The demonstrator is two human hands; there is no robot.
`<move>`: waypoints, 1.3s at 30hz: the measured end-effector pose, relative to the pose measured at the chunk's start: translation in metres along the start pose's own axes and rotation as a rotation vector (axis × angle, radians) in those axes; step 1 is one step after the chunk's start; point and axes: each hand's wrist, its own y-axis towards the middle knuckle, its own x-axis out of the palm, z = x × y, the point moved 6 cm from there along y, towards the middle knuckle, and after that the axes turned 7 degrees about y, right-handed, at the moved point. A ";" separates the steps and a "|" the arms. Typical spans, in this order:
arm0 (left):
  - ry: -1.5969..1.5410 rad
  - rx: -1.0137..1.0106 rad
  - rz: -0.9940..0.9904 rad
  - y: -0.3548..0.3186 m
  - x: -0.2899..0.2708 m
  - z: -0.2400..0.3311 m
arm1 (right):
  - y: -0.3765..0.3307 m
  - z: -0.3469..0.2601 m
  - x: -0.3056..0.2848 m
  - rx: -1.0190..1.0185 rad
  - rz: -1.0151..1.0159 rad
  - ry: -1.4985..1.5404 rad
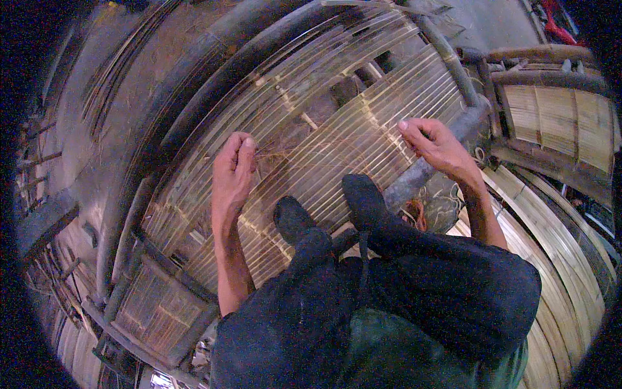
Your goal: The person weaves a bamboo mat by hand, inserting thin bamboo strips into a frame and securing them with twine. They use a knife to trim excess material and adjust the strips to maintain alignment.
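A slatted panel (405, 84) lies beneath both hands, its slats running from lower left to upper right. Over it, left hand (232, 167) and right hand (440, 146) curl into pinches; any grip on faint strands is unclear. Dark-covered feet (364, 198) hide its near part; dark poles (236, 71) border its upper left.

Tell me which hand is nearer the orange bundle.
Right. The right hand is beyond the orange bundle, farther from the body; the left hand is well to its left, over the slatted panel.
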 end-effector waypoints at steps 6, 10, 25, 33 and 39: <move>0.069 0.044 0.034 0.002 -0.006 0.008 | -0.010 -0.029 0.024 0.075 -0.190 0.794; 0.099 0.071 0.034 0.002 -0.006 0.020 | -0.007 -0.063 0.049 0.069 -0.307 0.827; 0.050 0.194 0.097 -0.014 0.007 0.041 | 0.038 -0.089 0.125 -0.223 -0.386 0.371; -0.079 0.113 0.005 -0.011 0.015 0.037 | 0.035 -0.086 0.111 -0.430 -0.155 0.045; -0.343 0.153 0.232 -0.005 0.001 0.051 | -0.008 -0.146 0.039 -0.724 0.277 -0.524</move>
